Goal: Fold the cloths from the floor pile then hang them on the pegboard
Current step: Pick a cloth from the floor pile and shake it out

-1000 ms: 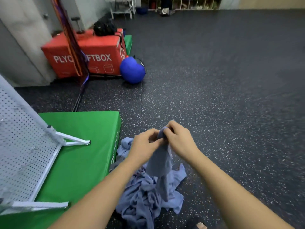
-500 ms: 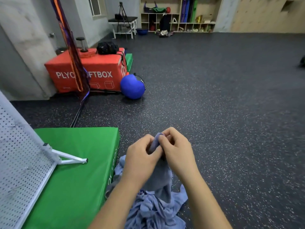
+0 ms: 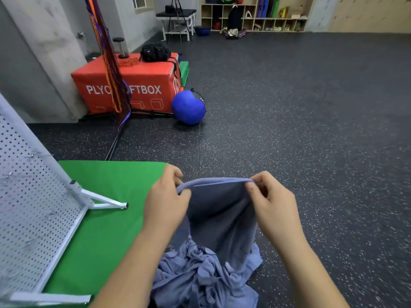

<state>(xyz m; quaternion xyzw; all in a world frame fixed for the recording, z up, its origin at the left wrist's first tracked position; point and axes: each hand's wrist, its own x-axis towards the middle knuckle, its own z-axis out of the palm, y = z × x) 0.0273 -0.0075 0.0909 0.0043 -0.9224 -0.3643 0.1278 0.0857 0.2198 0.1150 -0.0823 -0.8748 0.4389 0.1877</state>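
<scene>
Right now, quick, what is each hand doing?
Left hand: closed, pinching one end of the blue cloth at its top edge.
Right hand: closed, pinching the other end of the same edge.

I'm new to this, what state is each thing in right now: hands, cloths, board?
left hand: pinches the held cloth's top edge.
right hand: pinches the same edge, apart from the left hand.
held cloth: stretched between the hands, hanging down.
cloth pile: crumpled on the floor.
pegboard: tilted, standing on the green mat, no cloth showing.
</scene>
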